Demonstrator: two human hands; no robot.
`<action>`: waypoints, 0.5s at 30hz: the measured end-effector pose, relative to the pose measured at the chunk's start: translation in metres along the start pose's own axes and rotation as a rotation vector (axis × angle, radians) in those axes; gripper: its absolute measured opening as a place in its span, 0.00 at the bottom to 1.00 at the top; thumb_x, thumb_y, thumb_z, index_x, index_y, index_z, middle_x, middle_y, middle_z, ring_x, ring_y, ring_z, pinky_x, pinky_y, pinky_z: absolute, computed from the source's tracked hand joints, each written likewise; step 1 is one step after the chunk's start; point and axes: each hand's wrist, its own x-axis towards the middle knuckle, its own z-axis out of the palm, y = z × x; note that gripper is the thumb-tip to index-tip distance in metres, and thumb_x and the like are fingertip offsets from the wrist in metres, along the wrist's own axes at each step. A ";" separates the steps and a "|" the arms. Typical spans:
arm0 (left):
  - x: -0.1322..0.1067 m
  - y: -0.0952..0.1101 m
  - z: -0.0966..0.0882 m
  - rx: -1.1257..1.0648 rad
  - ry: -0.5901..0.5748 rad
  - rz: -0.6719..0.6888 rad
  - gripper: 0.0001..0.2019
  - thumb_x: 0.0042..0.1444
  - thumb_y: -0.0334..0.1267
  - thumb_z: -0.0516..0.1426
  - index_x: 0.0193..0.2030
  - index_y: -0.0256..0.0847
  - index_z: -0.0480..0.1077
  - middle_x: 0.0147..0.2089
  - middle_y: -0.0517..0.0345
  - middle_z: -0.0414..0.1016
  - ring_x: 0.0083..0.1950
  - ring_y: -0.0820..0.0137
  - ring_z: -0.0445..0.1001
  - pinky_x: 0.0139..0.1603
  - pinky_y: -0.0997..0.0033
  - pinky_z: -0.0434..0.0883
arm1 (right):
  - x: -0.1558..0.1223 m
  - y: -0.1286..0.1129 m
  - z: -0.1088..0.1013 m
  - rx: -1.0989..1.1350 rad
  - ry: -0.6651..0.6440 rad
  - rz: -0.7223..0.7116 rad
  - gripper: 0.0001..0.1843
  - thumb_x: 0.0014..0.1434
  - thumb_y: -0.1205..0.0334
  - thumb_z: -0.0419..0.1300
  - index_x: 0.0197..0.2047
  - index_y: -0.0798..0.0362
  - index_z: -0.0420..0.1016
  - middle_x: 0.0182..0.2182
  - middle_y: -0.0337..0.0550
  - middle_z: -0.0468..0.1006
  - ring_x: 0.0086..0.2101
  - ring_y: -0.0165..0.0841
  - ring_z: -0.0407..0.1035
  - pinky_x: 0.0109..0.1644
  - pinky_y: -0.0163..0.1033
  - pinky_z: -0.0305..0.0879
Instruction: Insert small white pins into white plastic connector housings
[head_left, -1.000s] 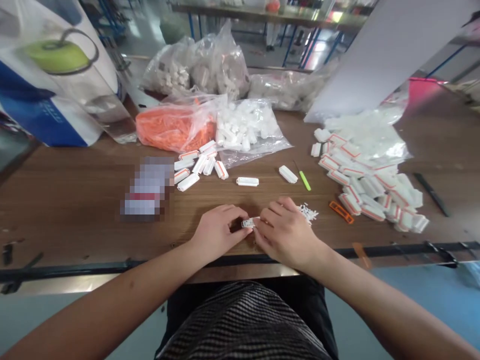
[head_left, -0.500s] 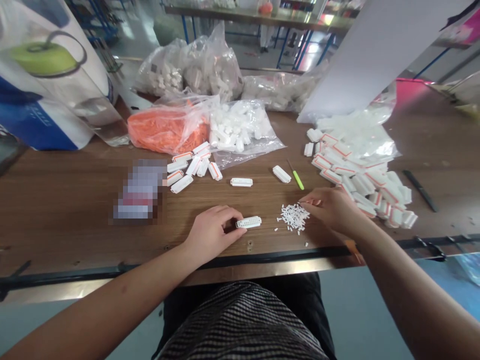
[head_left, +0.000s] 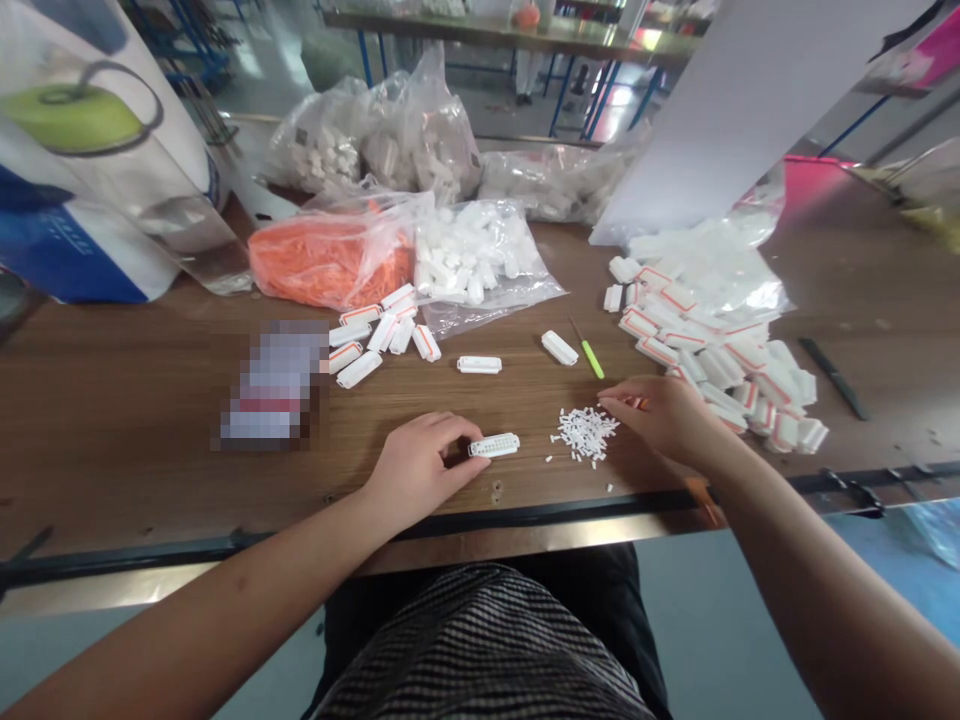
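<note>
Between the thumb and fingers of my left hand (head_left: 427, 465) is a white connector housing (head_left: 499, 445), lying low over the table with its face of small holes turned up. My right hand (head_left: 649, 415) is at the right edge of a pile of small white pegs (head_left: 587, 433). Its thumb and forefinger are pinched together, and a tiny white peg seems to show at their tips. Beyond the hands lie two more white housings, one in the middle (head_left: 480, 365) and one further right (head_left: 559, 348). A green-handled pick (head_left: 592, 360) rests beside the right one.
White housings with orange strips form a heap (head_left: 720, 360) at the right and a smaller group (head_left: 386, 330) at the left. Behind stand a bag of orange parts (head_left: 330, 262) and a bag of white parts (head_left: 472, 255). A black bar (head_left: 832, 378) lies far right.
The whole view has shifted slightly to the left. Both hands keep nearly the same pose, the left on the housing, the right at the edge of the peg pile.
</note>
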 end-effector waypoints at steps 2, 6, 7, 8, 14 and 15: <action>0.000 0.000 0.000 -0.003 0.000 0.002 0.04 0.54 0.35 0.65 0.36 0.43 0.75 0.29 0.65 0.70 0.28 0.73 0.66 0.32 0.73 0.63 | 0.000 -0.001 0.002 0.032 -0.031 0.021 0.13 0.55 0.54 0.59 0.31 0.50 0.83 0.31 0.41 0.84 0.31 0.37 0.77 0.36 0.39 0.67; 0.000 0.000 -0.001 -0.001 -0.004 0.000 0.04 0.54 0.36 0.64 0.37 0.43 0.75 0.29 0.65 0.70 0.29 0.73 0.66 0.33 0.73 0.63 | 0.002 0.000 0.002 0.082 -0.059 0.069 0.13 0.54 0.53 0.59 0.31 0.50 0.83 0.29 0.41 0.83 0.30 0.36 0.76 0.34 0.39 0.67; 0.001 0.000 -0.001 -0.001 -0.006 -0.001 0.04 0.54 0.36 0.64 0.37 0.43 0.75 0.29 0.65 0.71 0.29 0.73 0.66 0.33 0.73 0.64 | 0.002 0.001 0.001 0.090 -0.053 0.075 0.13 0.55 0.53 0.59 0.31 0.50 0.83 0.29 0.41 0.84 0.30 0.36 0.76 0.35 0.39 0.67; 0.001 0.000 -0.001 -0.001 -0.007 -0.002 0.04 0.54 0.36 0.64 0.37 0.43 0.75 0.29 0.65 0.71 0.29 0.73 0.66 0.33 0.73 0.64 | 0.002 0.002 0.001 0.095 -0.046 0.081 0.13 0.55 0.52 0.59 0.31 0.50 0.83 0.30 0.41 0.84 0.31 0.36 0.76 0.36 0.39 0.68; 0.001 0.001 -0.001 0.003 -0.006 0.002 0.04 0.54 0.36 0.64 0.37 0.43 0.74 0.29 0.64 0.71 0.29 0.73 0.66 0.33 0.73 0.64 | 0.003 0.003 -0.001 0.086 -0.019 0.069 0.11 0.53 0.54 0.61 0.29 0.49 0.83 0.26 0.41 0.84 0.27 0.36 0.75 0.32 0.38 0.67; 0.000 0.001 -0.001 0.002 -0.004 0.005 0.04 0.54 0.36 0.64 0.37 0.43 0.75 0.29 0.64 0.71 0.29 0.73 0.66 0.33 0.73 0.64 | 0.003 0.003 -0.001 0.077 -0.013 0.056 0.11 0.53 0.54 0.61 0.29 0.49 0.83 0.26 0.41 0.83 0.27 0.36 0.75 0.32 0.38 0.67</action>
